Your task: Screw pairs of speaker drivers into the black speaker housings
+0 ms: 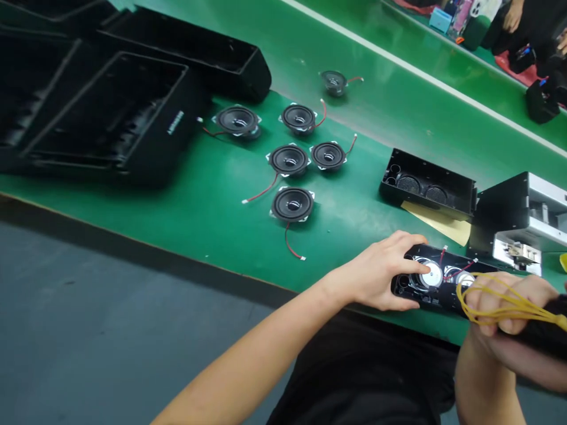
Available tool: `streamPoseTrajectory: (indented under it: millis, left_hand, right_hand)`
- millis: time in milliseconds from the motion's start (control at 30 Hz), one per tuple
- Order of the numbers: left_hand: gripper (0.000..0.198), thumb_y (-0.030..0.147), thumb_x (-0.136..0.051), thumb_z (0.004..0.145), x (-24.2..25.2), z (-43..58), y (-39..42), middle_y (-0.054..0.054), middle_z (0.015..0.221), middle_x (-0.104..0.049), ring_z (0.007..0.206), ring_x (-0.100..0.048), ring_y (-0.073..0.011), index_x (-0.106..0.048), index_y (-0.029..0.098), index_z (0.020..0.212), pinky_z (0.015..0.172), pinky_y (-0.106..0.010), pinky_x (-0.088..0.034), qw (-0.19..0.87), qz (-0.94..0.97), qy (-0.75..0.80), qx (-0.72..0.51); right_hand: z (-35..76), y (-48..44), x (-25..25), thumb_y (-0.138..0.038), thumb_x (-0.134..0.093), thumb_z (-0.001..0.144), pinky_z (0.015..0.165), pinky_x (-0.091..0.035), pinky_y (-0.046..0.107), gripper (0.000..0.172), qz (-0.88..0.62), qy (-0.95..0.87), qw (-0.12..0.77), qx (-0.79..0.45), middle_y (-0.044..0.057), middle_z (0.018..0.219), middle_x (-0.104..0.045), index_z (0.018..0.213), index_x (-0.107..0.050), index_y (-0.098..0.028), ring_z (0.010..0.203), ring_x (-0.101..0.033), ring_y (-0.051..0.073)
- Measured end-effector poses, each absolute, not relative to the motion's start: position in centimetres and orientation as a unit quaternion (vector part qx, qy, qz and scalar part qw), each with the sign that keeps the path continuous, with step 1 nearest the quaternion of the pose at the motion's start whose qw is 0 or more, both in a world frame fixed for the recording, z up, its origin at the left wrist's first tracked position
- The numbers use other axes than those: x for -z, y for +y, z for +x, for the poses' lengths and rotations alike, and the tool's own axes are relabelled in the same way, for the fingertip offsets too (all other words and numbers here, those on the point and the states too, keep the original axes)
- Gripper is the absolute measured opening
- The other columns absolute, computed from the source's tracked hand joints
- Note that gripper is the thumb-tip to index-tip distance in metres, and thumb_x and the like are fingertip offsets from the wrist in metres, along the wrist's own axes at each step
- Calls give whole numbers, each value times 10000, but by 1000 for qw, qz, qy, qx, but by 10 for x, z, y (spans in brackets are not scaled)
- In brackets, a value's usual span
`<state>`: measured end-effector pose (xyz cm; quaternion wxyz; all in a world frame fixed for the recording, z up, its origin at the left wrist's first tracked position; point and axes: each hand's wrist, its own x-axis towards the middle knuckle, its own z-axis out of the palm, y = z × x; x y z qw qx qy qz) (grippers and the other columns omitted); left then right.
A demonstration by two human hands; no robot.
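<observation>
My left hand [384,273] grips the left end of a black speaker housing [436,295] at the near edge of the green bench, a finger resting on the silver back of one speaker driver [432,274] set in it. A second driver [463,277] with red wires sits beside it. My right hand [505,307] is closed around a black tool handle [543,330] wrapped in yellow rubber bands, held over the housing's right end.
Several loose speaker drivers [289,159] with red leads lie on the green bench [212,200]. Large black enclosure shells [110,112] stand at far left. Another black housing [427,184], a tan sheet [438,221] and a metal box [518,221] are at right. Another person's hands [514,15] show at top right.
</observation>
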<state>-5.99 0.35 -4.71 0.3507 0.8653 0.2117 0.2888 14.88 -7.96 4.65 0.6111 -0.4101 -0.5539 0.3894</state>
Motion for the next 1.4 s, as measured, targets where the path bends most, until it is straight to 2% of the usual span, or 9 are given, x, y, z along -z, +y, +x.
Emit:
streamPoseTrajectory:
  millis: [67,200,300,467,633,800,933,1133,1400]
  left_hand:
    - [529,484,-883,817,48,-59,3,-181,1530,-539,1376,-540,-371,-768,230,1266,1145,-532,-530,353,863,206,-297]
    - [511,481,-876,822,48,-58,3,-175,1516,-552,1368,-545,-361,-774,232,1256,1143,-518,-531,353,861,205,-302]
    - [509,485,-879,815,48,-57,3,-177,1514,-553,1372,-541,-366,-779,230,1244,1135,-522,-534,348,863,205,-303]
    - [498,475,-884,811,48,-56,4,-179,1505,-557,1345,-555,-359,-788,214,1224,1147,-518,-527,349,861,202,-310]
    - [494,472,-877,817,46,-56,4,-186,1497,-563,1353,-546,-372,-789,208,1226,1132,-521,-536,350,864,199,-304]
    - [506,489,-873,820,46,-56,4,-170,1496,-565,1339,-554,-363,-784,232,1246,1124,-517,-535,343,868,204,-295]
    - [529,524,-859,832,48,-56,4,-186,1476,-579,1302,-573,-354,-788,210,1251,1120,-504,-532,332,872,190,-306]
    - [517,545,-867,813,55,-53,5,-197,1446,-597,1265,-589,-342,-809,195,1189,1120,-490,-528,318,870,178,-331]
    - [554,567,-904,772,61,-51,4,-179,1417,-610,1208,-617,-312,-810,204,1180,1112,-455,-523,311,875,180,-324]
  right_hand:
    - [142,-74,-40,-421,-461,1052,481,-475,323,297,-365,-541,641,-404,-42,603,-551,1024,-747,-345,442,-494,170]
    - [142,-74,-25,-477,-526,1033,507,-503,348,279,-368,-517,675,-375,-51,655,-578,1206,-716,-368,457,-512,174]
    - [143,-76,-19,-561,-560,1026,520,-526,375,313,-377,-530,674,-349,-42,651,-573,1213,-720,-369,461,-498,185]
    - [146,-75,-18,-388,-582,981,471,-466,307,231,-370,-502,670,-402,-39,652,-572,1157,-730,-364,463,-466,169]
    - [149,-72,-19,-387,-611,980,543,-533,377,175,-404,-523,640,-391,-32,655,-580,1134,-690,-365,478,-515,201]
    - [138,-70,-12,-350,-636,955,479,-475,317,217,-365,-529,677,-358,-49,646,-549,1163,-685,-315,423,-448,159]
    - [129,-68,-9,-343,-699,940,456,-513,325,211,-321,-566,678,-341,-41,658,-597,1137,-711,-268,435,-501,163]
    - [126,-58,-8,-73,-752,815,389,-482,276,473,-261,-633,635,-357,-74,618,-641,1228,-726,-302,363,-469,148]
    - [123,-55,-8,-322,-556,1042,360,-505,258,208,-246,-602,638,-412,-38,606,-622,1147,-733,-291,400,-545,157]
